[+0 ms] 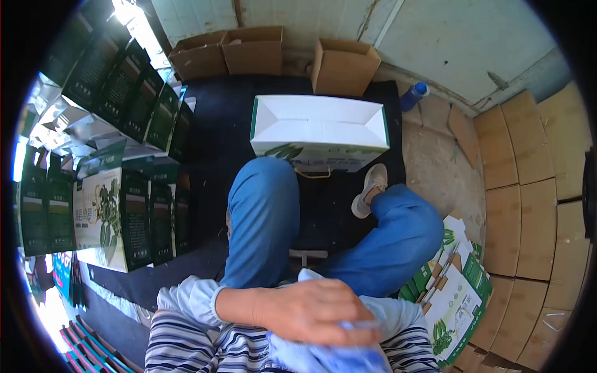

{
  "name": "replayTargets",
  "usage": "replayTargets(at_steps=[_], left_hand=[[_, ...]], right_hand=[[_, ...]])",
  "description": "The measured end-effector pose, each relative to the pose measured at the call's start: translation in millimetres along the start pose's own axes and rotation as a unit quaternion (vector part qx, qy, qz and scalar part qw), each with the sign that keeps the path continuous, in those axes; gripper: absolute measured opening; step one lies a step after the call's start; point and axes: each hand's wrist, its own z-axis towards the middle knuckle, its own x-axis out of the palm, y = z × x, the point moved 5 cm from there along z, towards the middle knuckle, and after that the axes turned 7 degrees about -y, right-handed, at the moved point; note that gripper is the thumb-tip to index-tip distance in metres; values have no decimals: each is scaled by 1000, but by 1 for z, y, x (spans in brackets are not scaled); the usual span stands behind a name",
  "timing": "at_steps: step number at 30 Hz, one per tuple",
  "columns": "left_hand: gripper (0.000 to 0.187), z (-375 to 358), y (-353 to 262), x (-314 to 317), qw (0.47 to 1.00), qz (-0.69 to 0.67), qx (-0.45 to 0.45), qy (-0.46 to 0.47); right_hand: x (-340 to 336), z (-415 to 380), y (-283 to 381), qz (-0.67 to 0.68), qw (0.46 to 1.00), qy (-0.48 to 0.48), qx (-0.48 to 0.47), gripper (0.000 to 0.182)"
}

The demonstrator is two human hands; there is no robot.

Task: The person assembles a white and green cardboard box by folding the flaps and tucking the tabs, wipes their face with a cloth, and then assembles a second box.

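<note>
My left hand [314,311] lies across my lap, back up, its fingers curled and blurred over a light blue and white cloth [311,353]. My right hand is not clearly visible; it seems covered by the other hand and the cloth, with only its light blue sleeve [395,314] showing. In front of my knees stands a white and green carton [320,124], its white side with folded edges facing up and its printed side with a rope handle facing me. Neither hand touches it.
Green printed cartons [99,211] stand stacked at the left. Open brown boxes [345,67] and a blue bottle [413,96] are at the back. Flattened cartons [454,304] lie at my right, beside a wall of brown boxes [522,186]. A black mat [214,124] covers the floor.
</note>
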Motion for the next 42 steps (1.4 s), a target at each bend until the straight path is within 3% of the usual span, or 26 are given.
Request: replayTargets(at_steps=[3,7,13,14,16,18,26,31,33,34,37,42], left_hand=[[33,-27,26,-7,992,79,-89,-48],[29,-5,-10,0,996,20,34,-82],[21,-14,-17,-4,990,42,45,-128],[23,-31,-10,-4,988,-80,-78,-103],[16,-43,-10,2,994,26,43,-98],[26,-56,-6,-2,976,-90,7,-196],[25,-60,-8,-16,994,72,37,-73],[26,-64,6,-15,985,132,5,-110],[34,-54,10,-14,985,111,-49,-125],[39,-46,10,-14,983,133,-43,-117],[31,-36,14,-12,983,100,-69,-134],[26,-15,12,-6,979,181,3,-95]], right_hand=[[1,-5,7,-13,1000,-11,7,47],[1,-6,15,-17,1000,-21,-1,46],[2,-4,14,-18,1000,-11,9,45],[2,-3,13,-17,1000,-5,12,45],[3,-3,10,-3,1000,-1,16,45],[4,1,8,11,999,12,28,44],[9,18,-7,72,991,69,93,43],[19,20,-6,94,980,88,150,42],[19,29,5,30,994,105,22,50],[12,27,7,13,996,84,19,50],[-7,19,16,-38,999,1,2,51],[-39,-4,49,-138,968,-186,-94,53]])
